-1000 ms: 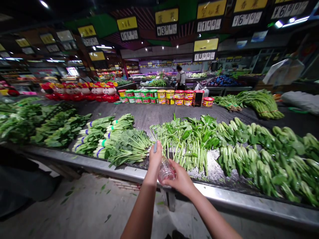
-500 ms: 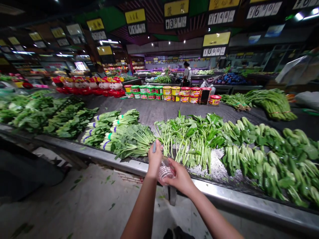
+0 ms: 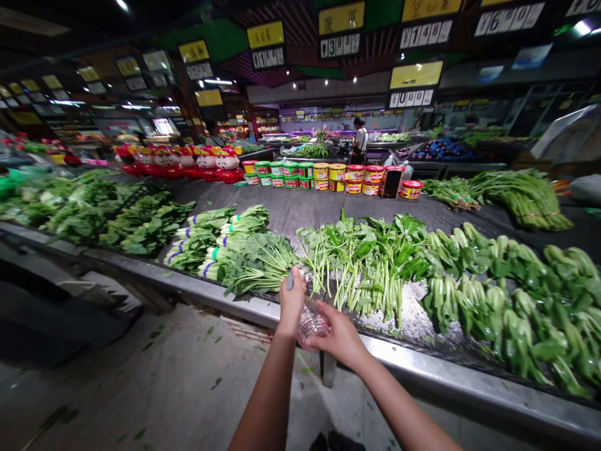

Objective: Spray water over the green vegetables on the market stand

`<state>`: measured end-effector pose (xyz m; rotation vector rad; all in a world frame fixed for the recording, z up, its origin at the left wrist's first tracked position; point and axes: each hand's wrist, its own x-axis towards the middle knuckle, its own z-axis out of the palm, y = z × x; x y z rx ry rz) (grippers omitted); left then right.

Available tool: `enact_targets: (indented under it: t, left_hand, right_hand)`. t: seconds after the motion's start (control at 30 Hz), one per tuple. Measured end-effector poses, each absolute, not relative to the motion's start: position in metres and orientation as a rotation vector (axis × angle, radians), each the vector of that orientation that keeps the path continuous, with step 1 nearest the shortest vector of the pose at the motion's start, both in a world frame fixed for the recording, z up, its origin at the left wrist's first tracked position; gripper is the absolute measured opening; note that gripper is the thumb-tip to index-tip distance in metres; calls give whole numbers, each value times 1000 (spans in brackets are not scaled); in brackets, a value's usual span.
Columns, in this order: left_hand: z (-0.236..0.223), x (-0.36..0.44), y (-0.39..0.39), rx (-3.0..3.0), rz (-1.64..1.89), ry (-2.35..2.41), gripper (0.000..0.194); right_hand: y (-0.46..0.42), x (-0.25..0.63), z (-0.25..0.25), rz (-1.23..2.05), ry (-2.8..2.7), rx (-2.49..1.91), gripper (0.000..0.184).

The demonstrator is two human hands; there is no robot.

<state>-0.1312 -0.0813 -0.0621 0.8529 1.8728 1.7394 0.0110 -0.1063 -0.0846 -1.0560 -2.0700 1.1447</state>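
Observation:
Near the middle of the head view, my right hand (image 3: pixel 342 335) is wrapped round a clear, ribbed plastic bottle (image 3: pixel 312 324). My left hand (image 3: pixel 292 305) is closed at the upper left end of the bottle. A small grey object (image 3: pixel 290 279) shows at the top of the left hand; its kind and its other end are hidden. Both hands are over the metal front edge of a vegetable stand (image 3: pixel 404 354). Just beyond them lie a bunch of leafy greens (image 3: pixel 260 263) and loose long-stemmed greens (image 3: pixel 370 263).
Bok choy (image 3: pixel 493 313) covers the right side, banded greens (image 3: pixel 206 241) the left. Behind are stacked tubs (image 3: pixel 291 175), an upright phone (image 3: pixel 390 183) and red figures (image 3: pixel 188 163). A person (image 3: pixel 360 139) stands far back. Another person's leg (image 3: pixel 61 313) shows at left.
The view has turned slightly left, so the stand and signs appear a little farther right. Both hands keep their hold on the bottle and the grey object.

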Motion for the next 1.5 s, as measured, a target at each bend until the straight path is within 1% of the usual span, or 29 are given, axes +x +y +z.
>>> enact_targets:
  t: [0.3,0.4,0.57,0.73,0.83,0.97,1.1,1.3,1.5]
  left_hand:
    - [-55,-135,-97,987,1694,1878,54]
    - [-57,-136,-101,1006,1665,1835,54]
    - [-66,-138,-109,941,1608,1740,54]
    - [-68,-138,-119,999,1577,1740,56]
    - [-67,-137,-127,1001,1550,1729,58]
    - [-67,-135,-138,1009,1519,1729,56]
    - [-72,-133,-148,971,1479,1746,54]
    - [-76,-132,-156,1002,1395,1723,54]
    - [-68,-126,-156,1068,1336,1661,51]
  right_hand:
    - [-116,5,-92,1253,-2003,-1003,86]
    - [-119,5,-93,1241,-2040,-1018,84]
    - [-124,8,-89,1191,-2134,-997,72]
    - [-127,9,-86,1204,-2201,-895,55]
    - [-129,7,-90,1232,-2212,-900,50]
    - [-133,5,-96,1292,-2245,-872,37]
    - [-139,4,-97,1284,-2330,-859,25]
    - [-146,8,-99,1273,-2353,-843,24]
    - [-145,17,-95,1285,-2349,-863,22]
